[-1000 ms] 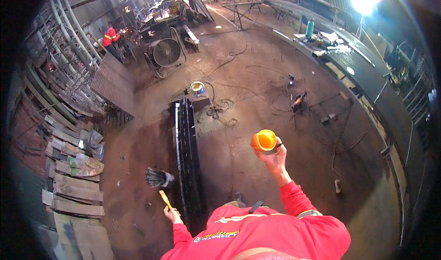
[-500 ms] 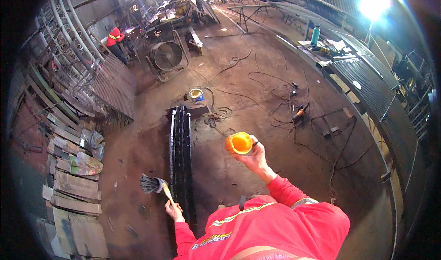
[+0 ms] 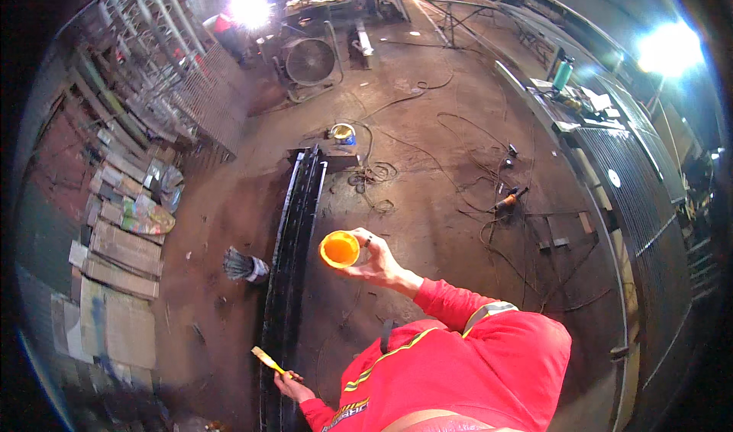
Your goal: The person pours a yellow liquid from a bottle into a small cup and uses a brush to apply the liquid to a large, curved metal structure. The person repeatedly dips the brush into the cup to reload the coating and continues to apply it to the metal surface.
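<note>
By the black beam (image 3: 292, 264) | left hand (image 3: 294, 387) gripping brush (image 3: 269, 361) | right hand (image 3: 376, 261) holding orange cup (image 3: 339, 249)

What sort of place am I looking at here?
Probably an industrial workshop, likely for metalwork. A long black beam, a big caged fan and what looks like an orange power tool point that way.

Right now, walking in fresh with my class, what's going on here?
A person in a red top grips an orange cup in the right hand and a yellow-handled brush in the left hand. A long black beam stretches away ahead of them, with a bucket near its far end. Whether the brush touches the beam isn't clear.
</note>
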Tool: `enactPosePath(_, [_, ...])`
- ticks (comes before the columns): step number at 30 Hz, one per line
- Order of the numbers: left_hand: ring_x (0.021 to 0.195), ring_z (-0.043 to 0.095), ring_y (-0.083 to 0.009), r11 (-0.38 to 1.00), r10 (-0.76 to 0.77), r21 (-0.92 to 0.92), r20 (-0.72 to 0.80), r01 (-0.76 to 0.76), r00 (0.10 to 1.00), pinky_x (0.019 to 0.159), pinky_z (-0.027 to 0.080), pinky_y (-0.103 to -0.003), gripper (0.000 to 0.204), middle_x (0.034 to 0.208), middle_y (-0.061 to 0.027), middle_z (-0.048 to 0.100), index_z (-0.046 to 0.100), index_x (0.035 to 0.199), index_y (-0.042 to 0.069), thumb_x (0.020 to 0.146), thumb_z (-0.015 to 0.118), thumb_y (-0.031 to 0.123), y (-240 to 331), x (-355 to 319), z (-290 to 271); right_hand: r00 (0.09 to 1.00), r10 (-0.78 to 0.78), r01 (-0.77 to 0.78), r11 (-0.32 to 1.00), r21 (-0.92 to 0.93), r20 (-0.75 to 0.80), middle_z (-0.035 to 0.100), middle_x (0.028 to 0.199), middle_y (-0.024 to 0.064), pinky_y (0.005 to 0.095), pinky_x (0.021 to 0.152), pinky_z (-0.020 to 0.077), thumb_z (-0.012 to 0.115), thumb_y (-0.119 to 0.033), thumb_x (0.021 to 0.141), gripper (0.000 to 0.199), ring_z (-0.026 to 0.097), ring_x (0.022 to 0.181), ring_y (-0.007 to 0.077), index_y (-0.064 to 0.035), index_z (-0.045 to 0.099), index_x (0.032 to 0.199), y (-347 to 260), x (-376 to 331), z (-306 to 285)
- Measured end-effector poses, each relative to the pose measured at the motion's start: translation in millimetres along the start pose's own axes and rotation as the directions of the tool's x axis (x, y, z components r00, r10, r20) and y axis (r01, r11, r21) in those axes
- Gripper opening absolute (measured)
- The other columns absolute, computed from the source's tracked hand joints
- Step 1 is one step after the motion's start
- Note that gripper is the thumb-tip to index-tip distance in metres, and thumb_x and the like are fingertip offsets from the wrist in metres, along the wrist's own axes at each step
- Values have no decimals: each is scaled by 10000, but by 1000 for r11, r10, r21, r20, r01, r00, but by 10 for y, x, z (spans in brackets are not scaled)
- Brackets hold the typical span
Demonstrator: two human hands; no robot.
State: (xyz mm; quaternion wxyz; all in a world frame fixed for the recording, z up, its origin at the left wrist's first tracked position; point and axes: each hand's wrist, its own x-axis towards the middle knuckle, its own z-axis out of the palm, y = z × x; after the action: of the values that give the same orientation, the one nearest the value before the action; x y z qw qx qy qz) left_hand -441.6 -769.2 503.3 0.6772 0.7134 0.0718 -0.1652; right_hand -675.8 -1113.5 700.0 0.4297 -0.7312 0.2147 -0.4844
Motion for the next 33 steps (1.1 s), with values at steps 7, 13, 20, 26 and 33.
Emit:
enactPosePath(7, [718,476,-88,982,171,-50,-161,-181,972,629,382,-251,387,846,-16,537,491,1272,72,892,527,134,530,-475,-792,959,-51,-24,965,259,278,625,1066,96,332,922,455,867,-272,680,632,594,1012,197,-19,577,1181,-187,-169,933])
enactPosePath(13, [655,459,-89,970,237,107,-237,-217,942,559,376,-235,349,835,-32,534,515,1256,28,924,544,133,151,-692,-2080,920,-46,-94,937,335,388,627,1087,88,333,932,441,871,-263,673,613,586,1036,189,-16,586,1156,-697,-630,1768])
enactPosePath(20, [565,405,-90,951,292,165,-202,-261,935,494,328,-234,289,795,-28,512,554,1192,-29,940,542,112,140,-800,-3020,876,-86,-96,933,347,475,638,1046,49,320,903,472,865,-189,666,615,590,988,142,-31,577,1186,-1027,-1221,2411])
enactPosePath(26, [1022,561,-209,588,678,604,-3,-539,736,929,417,-325,229,1101,-115,611,579,1115,-25,928,583,106,1502,-904,-3259,834,-147,-24,953,302,531,655,1066,88,347,902,476,876,-206,621,600,613,1008,199,-17,617,1128,-1274,-1405,2770])
enactPosePath(33, [853,614,-269,149,729,730,374,-667,573,768,481,-348,229,934,-112,625,650,1028,26,804,640,-26,2910,-1241,-3354,710,-213,47,965,258,671,664,1001,67,294,887,454,858,-131,633,518,620,950,160,-7,640,1086,-1077,-1807,3561])
